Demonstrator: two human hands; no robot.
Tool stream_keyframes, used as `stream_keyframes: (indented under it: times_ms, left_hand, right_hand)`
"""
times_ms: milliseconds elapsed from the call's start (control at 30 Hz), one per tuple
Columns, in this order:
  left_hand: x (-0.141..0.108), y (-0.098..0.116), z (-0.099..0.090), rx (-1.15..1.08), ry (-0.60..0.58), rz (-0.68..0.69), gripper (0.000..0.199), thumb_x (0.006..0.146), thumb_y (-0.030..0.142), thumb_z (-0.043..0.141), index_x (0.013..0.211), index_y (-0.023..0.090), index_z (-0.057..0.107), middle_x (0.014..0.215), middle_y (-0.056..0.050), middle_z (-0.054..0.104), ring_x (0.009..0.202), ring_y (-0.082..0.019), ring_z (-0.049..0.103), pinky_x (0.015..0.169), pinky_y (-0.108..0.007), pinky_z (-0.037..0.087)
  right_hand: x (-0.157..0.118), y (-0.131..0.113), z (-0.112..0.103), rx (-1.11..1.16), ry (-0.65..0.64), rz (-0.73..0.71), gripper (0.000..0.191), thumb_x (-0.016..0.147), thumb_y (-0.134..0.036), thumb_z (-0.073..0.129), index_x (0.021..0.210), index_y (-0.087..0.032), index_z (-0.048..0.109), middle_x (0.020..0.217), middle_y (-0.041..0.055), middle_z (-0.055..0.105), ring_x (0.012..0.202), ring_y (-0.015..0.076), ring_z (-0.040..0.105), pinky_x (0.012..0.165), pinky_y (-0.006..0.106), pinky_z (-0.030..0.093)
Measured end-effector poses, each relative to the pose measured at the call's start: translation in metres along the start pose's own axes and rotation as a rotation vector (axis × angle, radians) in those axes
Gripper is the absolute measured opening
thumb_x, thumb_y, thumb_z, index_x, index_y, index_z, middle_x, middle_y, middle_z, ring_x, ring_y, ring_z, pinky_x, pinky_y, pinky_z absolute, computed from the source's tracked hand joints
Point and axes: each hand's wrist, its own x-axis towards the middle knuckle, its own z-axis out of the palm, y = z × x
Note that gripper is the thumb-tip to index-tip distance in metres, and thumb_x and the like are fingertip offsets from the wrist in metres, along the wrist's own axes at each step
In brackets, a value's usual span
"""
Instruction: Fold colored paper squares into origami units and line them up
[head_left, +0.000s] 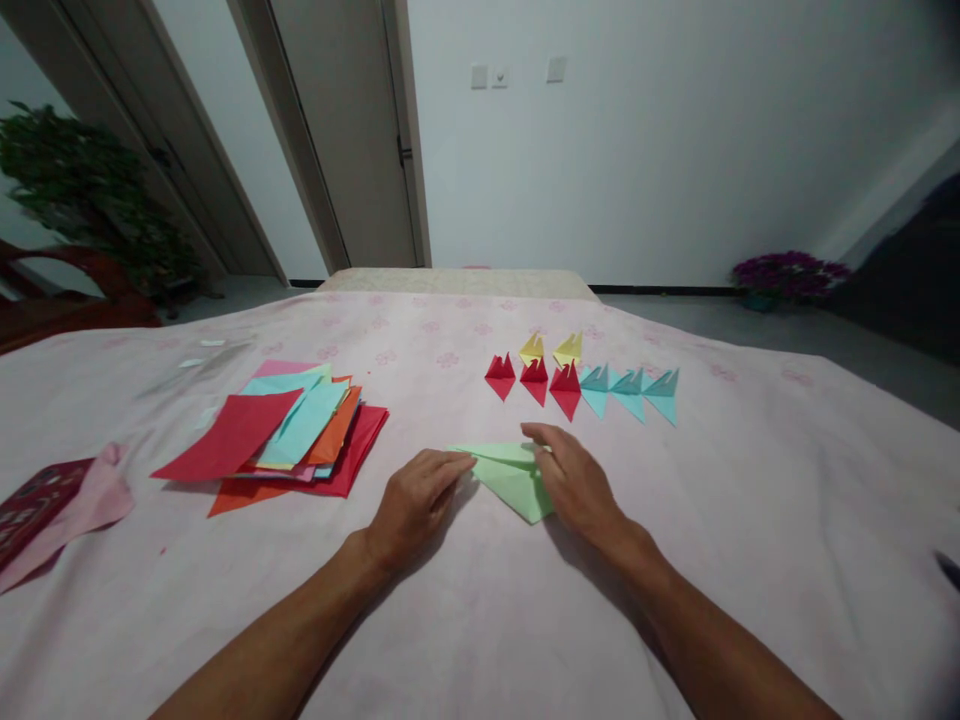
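Observation:
A light green folded origami paper (514, 482) lies on the table in front of me, with a point facing me and a folded strip along its far edge. My left hand (421, 505) pinches its left corner, fingers closed together. Over the right end rests my right hand (576, 482), its curled fingers gripping the paper and covering that corner. Beyond my hands stand small folded paper figures: two yellow figures (568, 350), three red figures (534, 381) and three light blue figures (628, 392).
To the left is a loose stack of coloured paper sheets (232, 435). A dark red packet (41, 505) with pink paper (94, 505) lies at the far left. A pink-patterned cloth (750, 520) covers the table. A dark object (948, 570) shows at the right edge.

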Motion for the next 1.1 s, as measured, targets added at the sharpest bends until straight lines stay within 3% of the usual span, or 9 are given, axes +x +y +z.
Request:
stream_keyframes:
  times_ms: [167, 333, 400, 467, 567, 667, 767, 967, 1100]
  left_hand:
    - [0.011, 0.016, 0.009, -0.157, -0.088, 0.019, 0.035, 0.093, 0.013, 0.052, 0.125, 0.023, 0.059, 0.122, -0.008, 0.066, 0.11, -0.018, 0.062, 0.093, -0.035, 0.054]
    - [0.032, 0.019, 0.01, -0.165, -0.372, -0.029, 0.065, 0.082, 0.015, 0.062, 0.143, 0.029, 0.042, 0.139, -0.006, 0.053, 0.091, -0.014, 0.066, 0.079, -0.028, 0.055]
    - [0.039, 0.019, 0.011, -0.11, -0.431, -0.034, 0.071, 0.08, 0.018, 0.064, 0.145, 0.029, 0.038, 0.128, -0.005, 0.06, 0.084, -0.014, 0.065, 0.076, -0.027, 0.054]
    - [0.043, 0.018, 0.012, -0.094, -0.436, -0.04, 0.057, 0.082, 0.02, 0.063, 0.137, 0.026, 0.049, 0.107, -0.003, 0.066, 0.081, -0.015, 0.064, 0.074, -0.027, 0.052]
    - [0.044, 0.014, 0.009, -0.209, -0.366, -0.04, 0.022, 0.087, 0.016, 0.055, 0.105, 0.021, 0.068, 0.092, -0.003, 0.065, 0.083, -0.016, 0.063, 0.077, -0.026, 0.05]
    - [0.039, 0.003, 0.0, -0.403, -0.253, -0.034, 0.016, 0.089, 0.014, 0.054, 0.089, 0.018, 0.069, 0.092, -0.006, 0.066, 0.087, -0.017, 0.063, 0.08, -0.028, 0.049]
    - [0.028, -0.015, -0.007, -0.539, -0.186, -0.077, 0.013, 0.089, 0.019, 0.057, 0.083, 0.017, 0.069, 0.093, -0.009, 0.068, 0.09, -0.019, 0.065, 0.083, -0.031, 0.05]
    - [0.009, -0.041, -0.013, -0.671, -0.219, -0.271, 0.009, 0.085, 0.019, 0.063, 0.079, 0.016, 0.069, 0.113, -0.012, 0.067, 0.105, -0.024, 0.065, 0.09, -0.034, 0.05]
    - [0.011, -0.045, -0.016, -0.62, -0.241, -0.269, 0.011, 0.084, 0.015, 0.062, 0.077, 0.017, 0.07, 0.117, -0.012, 0.065, 0.11, -0.023, 0.063, 0.094, -0.035, 0.049]
  right_hand:
    - [0.014, 0.021, -0.029, 0.033, -0.211, 0.192, 0.031, 0.076, -0.014, 0.043, 0.072, -0.024, 0.073, 0.079, 0.0002, 0.075, 0.074, 0.0167, 0.067, 0.066, 0.025, 0.047]
    - [0.007, 0.014, -0.025, 0.163, -0.41, -0.038, 0.036, 0.07, -0.01, 0.043, 0.078, -0.021, 0.077, 0.08, 0.0008, 0.075, 0.071, 0.0159, 0.065, 0.065, 0.024, 0.045]
    - [0.004, 0.01, -0.022, 0.208, -0.453, -0.125, 0.038, 0.07, -0.009, 0.042, 0.08, -0.02, 0.077, 0.079, 0.0007, 0.074, 0.07, 0.0159, 0.065, 0.066, 0.024, 0.046]
    - [0.003, 0.008, -0.024, 0.224, -0.491, -0.177, 0.039, 0.072, -0.008, 0.042, 0.084, -0.021, 0.077, 0.081, 0.0005, 0.074, 0.071, 0.016, 0.065, 0.068, 0.025, 0.047]
    - [0.003, 0.01, -0.03, 0.204, -0.469, -0.284, 0.036, 0.076, -0.013, 0.051, 0.102, -0.023, 0.075, 0.098, 0.0018, 0.074, 0.089, 0.0183, 0.066, 0.082, 0.029, 0.049]
    - [0.003, 0.01, -0.037, 0.111, -0.423, -0.454, 0.051, 0.072, -0.024, 0.07, 0.123, -0.023, 0.065, 0.123, 0.0066, 0.067, 0.115, 0.0253, 0.057, 0.101, 0.04, 0.043]
    - [0.0, 0.003, -0.038, -0.006, -0.341, -0.571, 0.063, 0.069, -0.019, 0.071, 0.131, -0.022, 0.059, 0.134, 0.0091, 0.059, 0.129, 0.0284, 0.047, 0.11, 0.047, 0.034]
    - [-0.002, 0.001, -0.019, -0.089, -0.285, -0.664, 0.074, 0.058, -0.002, 0.056, 0.129, -0.021, 0.057, 0.136, 0.0087, 0.059, 0.129, 0.0284, 0.047, 0.111, 0.049, 0.033]
    - [-0.003, 0.015, -0.001, -0.059, -0.194, -0.754, 0.055, 0.062, 0.001, 0.053, 0.112, -0.019, 0.065, 0.12, 0.0082, 0.069, 0.116, 0.026, 0.057, 0.103, 0.045, 0.041]
